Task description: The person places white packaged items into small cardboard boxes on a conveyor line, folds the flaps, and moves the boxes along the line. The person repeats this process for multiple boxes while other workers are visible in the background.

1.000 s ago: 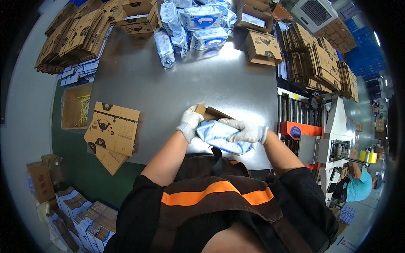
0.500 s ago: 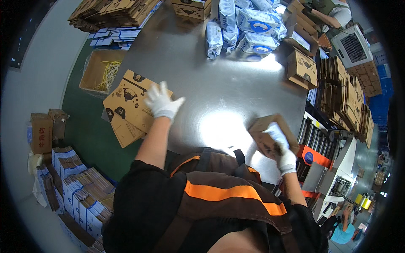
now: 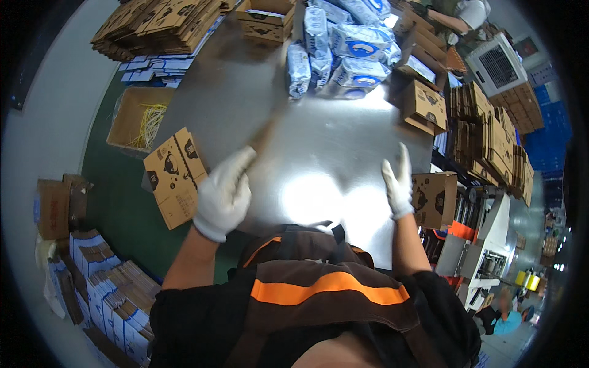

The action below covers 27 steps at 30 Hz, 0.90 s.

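Note:
My left hand (image 3: pixel 224 197), in a white glove, is raised over the near left of the metal table (image 3: pixel 239 92). It grips a flat cardboard carton (image 3: pixel 266 136), blurred and seen nearly edge-on. Another flat printed carton (image 3: pixel 173 178) lies by the table's left edge, beside that hand. My right hand (image 3: pixel 399 184), also gloved, is held up on the right with thumb and fingers apart and nothing in it. Just right of it, a formed cardboard box (image 3: pixel 434 199) stands at the roller conveyor; its contents cannot be seen.
Several white-and-blue soft packs (image 3: pixel 359 43) are piled at the far side. An open box (image 3: pixel 265 23) stands far left of them, and a box (image 3: pixel 424 109) far right. Flat cartons are stacked (image 3: pixel 491 135) at right. A co-worker's arm (image 3: pixel 448 21) shows beyond.
My right hand has let go of the box, which now stands at the conveyor on the right. My left hand has lifted one flat carton off the other and moved nearer to me.

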### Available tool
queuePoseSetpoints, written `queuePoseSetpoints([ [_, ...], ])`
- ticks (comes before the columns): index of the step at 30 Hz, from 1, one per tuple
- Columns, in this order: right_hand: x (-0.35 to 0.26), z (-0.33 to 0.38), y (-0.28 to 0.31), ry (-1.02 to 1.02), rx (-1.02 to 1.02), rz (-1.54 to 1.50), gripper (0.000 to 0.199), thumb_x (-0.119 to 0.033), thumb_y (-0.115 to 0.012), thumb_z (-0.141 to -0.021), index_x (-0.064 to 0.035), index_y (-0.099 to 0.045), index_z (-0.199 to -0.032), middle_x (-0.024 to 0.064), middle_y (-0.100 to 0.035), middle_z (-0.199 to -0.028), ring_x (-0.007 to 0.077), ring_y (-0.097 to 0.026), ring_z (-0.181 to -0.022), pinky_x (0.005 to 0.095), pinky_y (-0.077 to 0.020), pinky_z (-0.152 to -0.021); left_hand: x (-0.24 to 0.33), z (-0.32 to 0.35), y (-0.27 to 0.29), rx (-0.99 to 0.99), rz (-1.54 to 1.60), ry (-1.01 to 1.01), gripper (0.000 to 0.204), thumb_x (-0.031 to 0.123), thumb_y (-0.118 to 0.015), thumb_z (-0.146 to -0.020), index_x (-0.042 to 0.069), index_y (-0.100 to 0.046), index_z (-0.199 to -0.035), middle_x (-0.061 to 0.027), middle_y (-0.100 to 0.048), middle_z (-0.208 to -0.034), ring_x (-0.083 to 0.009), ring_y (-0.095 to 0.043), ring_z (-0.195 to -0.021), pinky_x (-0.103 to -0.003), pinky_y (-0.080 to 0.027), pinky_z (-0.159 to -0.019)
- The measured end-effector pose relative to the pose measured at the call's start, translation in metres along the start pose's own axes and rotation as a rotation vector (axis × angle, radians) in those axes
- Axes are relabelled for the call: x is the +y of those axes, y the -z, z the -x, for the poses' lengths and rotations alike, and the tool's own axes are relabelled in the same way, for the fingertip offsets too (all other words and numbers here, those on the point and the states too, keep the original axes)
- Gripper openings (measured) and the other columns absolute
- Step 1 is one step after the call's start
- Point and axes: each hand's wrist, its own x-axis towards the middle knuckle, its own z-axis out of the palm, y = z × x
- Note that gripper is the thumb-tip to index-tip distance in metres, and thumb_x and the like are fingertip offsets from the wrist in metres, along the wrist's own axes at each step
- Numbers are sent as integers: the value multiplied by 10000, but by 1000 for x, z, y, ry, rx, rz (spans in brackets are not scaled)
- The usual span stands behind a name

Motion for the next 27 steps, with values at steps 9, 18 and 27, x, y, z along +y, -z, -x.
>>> queuePoseSetpoints([
  [9, 28, -15, -68, -280, -191, -629, 755, -266, -747, -962, 13, -351, -1541, 208, -483, -1516, 291, -463, -1418, 393, -385, -1179, -21, 59, -133, 32, 1033, 1022, 275, 51, -672, -940, 32, -697, -1213, -32, -730, -1046, -125, -684, -886, -284, -581, -821],
  [18, 13, 15, -27, -450, -170, -706, 667, -170, -780, -933, 4, -455, -1488, 173, -523, -1499, 205, -604, -1253, 328, -469, -1093, 8, 19, -142, 150, 985, 768, 189, 93, -607, -988, 30, -758, -1083, -27, -657, -1104, -149, -628, -1080, -293, -505, -981],
  [27, 25, -4, 10, -181, -477, -524, 1064, -246, -846, -862, 14, -151, -1625, 256, -331, -1612, 355, -393, -1474, 435, -337, -1202, -4, 1, -146, -44, 933, 937, 169, 97, -700, -956, 47, -732, -1114, -41, -720, -1067, -106, -643, -970, -265, -531, -881],
])
